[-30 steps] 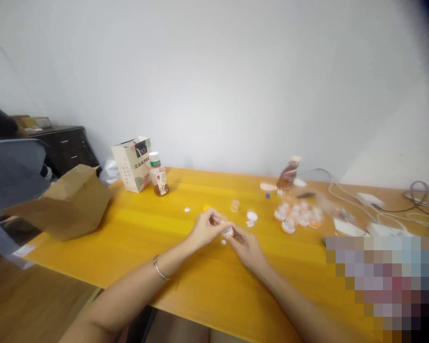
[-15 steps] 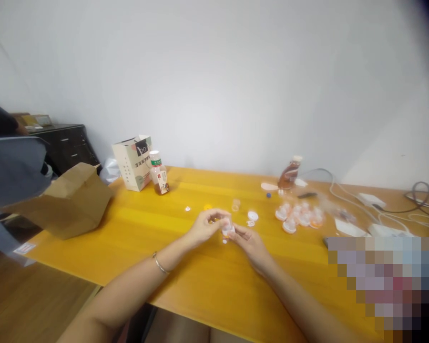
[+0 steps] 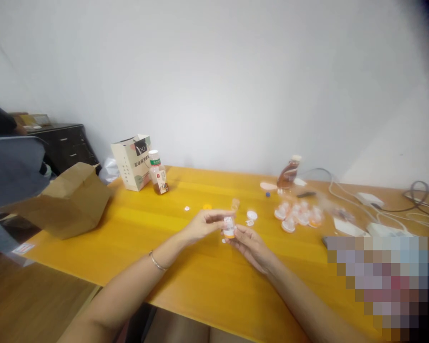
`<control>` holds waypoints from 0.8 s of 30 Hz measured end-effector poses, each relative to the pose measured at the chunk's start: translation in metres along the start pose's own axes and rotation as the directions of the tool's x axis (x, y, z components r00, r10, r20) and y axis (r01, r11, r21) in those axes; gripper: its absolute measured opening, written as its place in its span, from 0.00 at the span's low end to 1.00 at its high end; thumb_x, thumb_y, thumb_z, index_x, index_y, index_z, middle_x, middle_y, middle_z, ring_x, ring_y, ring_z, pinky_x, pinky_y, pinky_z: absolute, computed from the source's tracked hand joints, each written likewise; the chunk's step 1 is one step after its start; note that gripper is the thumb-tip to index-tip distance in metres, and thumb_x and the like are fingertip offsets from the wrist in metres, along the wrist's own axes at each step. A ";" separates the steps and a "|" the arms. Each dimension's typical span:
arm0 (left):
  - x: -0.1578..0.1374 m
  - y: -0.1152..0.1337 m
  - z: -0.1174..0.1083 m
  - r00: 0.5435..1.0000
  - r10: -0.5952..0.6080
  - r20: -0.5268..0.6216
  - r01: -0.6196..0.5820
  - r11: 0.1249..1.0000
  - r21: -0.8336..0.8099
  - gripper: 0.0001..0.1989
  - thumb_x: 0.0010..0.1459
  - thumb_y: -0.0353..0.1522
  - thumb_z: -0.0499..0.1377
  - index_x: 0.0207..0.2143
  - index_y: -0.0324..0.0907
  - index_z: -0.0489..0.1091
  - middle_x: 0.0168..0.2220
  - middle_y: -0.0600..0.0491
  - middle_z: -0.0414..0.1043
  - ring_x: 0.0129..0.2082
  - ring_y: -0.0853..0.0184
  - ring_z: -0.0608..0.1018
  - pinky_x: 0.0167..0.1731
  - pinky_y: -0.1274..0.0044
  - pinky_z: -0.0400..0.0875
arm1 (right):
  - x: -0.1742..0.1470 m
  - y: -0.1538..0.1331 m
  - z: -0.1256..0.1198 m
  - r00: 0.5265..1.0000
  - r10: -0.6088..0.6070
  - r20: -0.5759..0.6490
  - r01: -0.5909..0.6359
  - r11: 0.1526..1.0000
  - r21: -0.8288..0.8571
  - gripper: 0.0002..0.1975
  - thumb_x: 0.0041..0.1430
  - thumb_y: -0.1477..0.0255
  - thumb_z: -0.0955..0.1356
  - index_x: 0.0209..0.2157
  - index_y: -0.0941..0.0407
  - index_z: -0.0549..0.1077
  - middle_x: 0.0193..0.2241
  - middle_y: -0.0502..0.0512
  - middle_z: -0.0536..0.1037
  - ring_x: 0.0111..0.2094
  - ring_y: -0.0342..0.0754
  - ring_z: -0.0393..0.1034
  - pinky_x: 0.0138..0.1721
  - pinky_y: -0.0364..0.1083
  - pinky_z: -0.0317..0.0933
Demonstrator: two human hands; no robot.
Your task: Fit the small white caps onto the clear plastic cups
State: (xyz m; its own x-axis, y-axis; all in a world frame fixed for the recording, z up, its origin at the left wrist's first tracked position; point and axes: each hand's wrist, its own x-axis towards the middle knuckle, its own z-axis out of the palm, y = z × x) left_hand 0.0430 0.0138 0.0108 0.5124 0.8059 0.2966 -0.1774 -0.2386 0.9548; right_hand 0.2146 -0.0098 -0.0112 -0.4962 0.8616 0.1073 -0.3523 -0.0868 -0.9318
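Between my two hands is a small clear-and-white plastic piece with an orange base (image 3: 229, 230), held above the table. My left hand (image 3: 204, 225) is closed on its upper part from the left, fingers reaching over the top. From the right, my right hand (image 3: 252, 243) pinches its lower side near the orange rim. Close by on the table lie a small white disc (image 3: 224, 241), a white round cap (image 3: 252, 215), a white cut-out part (image 3: 249, 223), a clear little cup (image 3: 235, 204) and a yellow round part (image 3: 207, 207). The piece's inside is too blurred to make out.
Several similar clear pieces with orange bases (image 3: 298, 213) cluster at the right. Behind them stands a brown drink bottle (image 3: 288, 172). A labelled bottle (image 3: 158, 174), a paper gift bag (image 3: 131, 164) and an open brown paper bag (image 3: 75, 202) are leftward. Cables (image 3: 361, 200) run along the right back.
My left fingers have straightened over the top of the piece, and it now sits more upright with its orange base showing. The right hand has shifted slightly along its lower side.
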 end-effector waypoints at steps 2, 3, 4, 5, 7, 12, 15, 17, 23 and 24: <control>0.000 -0.003 0.000 0.998 0.011 -0.068 -0.009 0.999 0.036 0.19 0.46 0.35 0.61 0.42 0.39 0.70 0.41 0.46 0.72 0.39 0.63 0.73 0.41 0.73 0.65 | 0.001 0.001 0.000 0.999 -0.030 -0.014 0.029 0.998 -0.049 0.12 0.50 0.66 0.67 0.38 0.55 0.73 0.34 0.54 0.76 0.32 0.43 0.68 0.40 0.44 0.61; 0.000 -0.005 0.000 0.994 0.025 -0.110 -0.019 0.998 0.057 0.18 0.45 0.35 0.62 0.41 0.39 0.71 0.39 0.46 0.72 0.38 0.63 0.73 0.41 0.73 0.65 | 0.002 0.002 0.000 0.998 -0.050 -0.025 0.047 0.995 -0.090 0.13 0.50 0.66 0.67 0.38 0.55 0.73 0.35 0.54 0.76 0.32 0.43 0.68 0.40 0.45 0.62; 0.000 -0.006 0.001 0.988 0.038 -0.147 -0.026 0.996 0.082 0.18 0.45 0.35 0.62 0.40 0.38 0.71 0.37 0.46 0.73 0.37 0.64 0.73 0.40 0.73 0.66 | 0.002 0.003 0.000 0.997 -0.072 -0.039 0.066 0.988 -0.138 0.13 0.50 0.66 0.67 0.39 0.55 0.73 0.36 0.54 0.76 0.33 0.44 0.68 0.40 0.45 0.62; 0.000 -0.007 0.003 0.981 0.051 -0.186 -0.030 0.993 0.114 0.18 0.44 0.35 0.62 0.39 0.38 0.72 0.36 0.46 0.73 0.35 0.64 0.73 0.38 0.73 0.66 | 0.003 0.004 0.001 0.994 -0.096 -0.057 0.083 0.979 -0.188 0.14 0.50 0.65 0.67 0.39 0.55 0.72 0.37 0.54 0.75 0.34 0.45 0.68 0.40 0.46 0.62; 0.000 -0.009 0.010 0.956 0.083 -0.280 -0.026 0.979 0.201 0.16 0.44 0.34 0.62 0.36 0.37 0.72 0.33 0.47 0.73 0.33 0.66 0.73 0.37 0.74 0.66 | 0.004 0.007 0.003 0.983 -0.152 -0.106 0.116 0.952 -0.285 0.15 0.50 0.65 0.67 0.40 0.54 0.72 0.39 0.54 0.75 0.38 0.48 0.68 0.42 0.48 0.62; -0.001 -0.015 0.031 0.819 0.236 -0.523 -0.025 0.925 0.379 0.09 0.42 0.33 0.63 0.27 0.38 0.69 0.27 0.53 0.69 0.30 0.70 0.71 0.36 0.76 0.64 | 0.002 0.012 0.010 0.906 -0.365 -0.216 0.203 0.820 -0.535 0.16 0.48 0.66 0.67 0.42 0.52 0.71 0.43 0.52 0.73 0.45 0.50 0.66 0.50 0.50 0.56; 0.001 -0.019 0.034 0.798 0.244 -0.551 -0.039 0.933 0.357 0.09 0.42 0.33 0.62 0.27 0.38 0.68 0.27 0.53 0.69 0.31 0.70 0.70 0.38 0.76 0.63 | 0.003 0.009 0.010 0.907 -0.347 -0.237 0.182 0.832 -0.523 0.16 0.48 0.65 0.67 0.41 0.52 0.71 0.42 0.52 0.74 0.45 0.51 0.66 0.49 0.51 0.57; 0.002 -0.020 0.030 0.848 0.174 -0.501 -0.034 0.961 0.276 0.10 0.43 0.33 0.62 0.30 0.38 0.69 0.30 0.52 0.70 0.33 0.68 0.71 0.39 0.75 0.63 | 0.003 0.006 0.009 0.937 -0.258 -0.236 0.140 0.895 -0.424 0.17 0.48 0.64 0.67 0.41 0.52 0.71 0.41 0.52 0.75 0.43 0.51 0.67 0.46 0.51 0.59; 0.000 -0.010 0.019 0.988 0.022 -0.151 -0.044 0.988 -0.149 0.17 0.50 0.38 0.57 0.41 0.39 0.67 0.44 0.46 0.68 0.44 0.62 0.69 0.43 0.73 0.62 | 0.005 0.003 0.003 0.982 -0.120 -0.143 0.093 0.979 -0.179 0.17 0.48 0.61 0.67 0.40 0.53 0.72 0.38 0.54 0.76 0.37 0.49 0.69 0.41 0.49 0.62; 0.000 -0.009 0.019 0.990 0.020 -0.141 -0.041 0.988 -0.148 0.17 0.50 0.39 0.57 0.41 0.40 0.67 0.46 0.46 0.67 0.45 0.62 0.69 0.44 0.73 0.62 | 0.005 0.003 0.003 0.985 -0.115 -0.132 0.091 0.981 -0.174 0.17 0.48 0.62 0.67 0.41 0.53 0.72 0.38 0.55 0.75 0.38 0.49 0.68 0.42 0.49 0.61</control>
State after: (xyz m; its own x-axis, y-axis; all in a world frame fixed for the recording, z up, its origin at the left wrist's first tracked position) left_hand 0.0602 0.0059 0.0023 0.3853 0.8694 0.3094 -0.3208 -0.1882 0.9283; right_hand 0.2090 -0.0073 -0.0126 -0.3436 0.9242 0.1668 -0.2524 0.0802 -0.9643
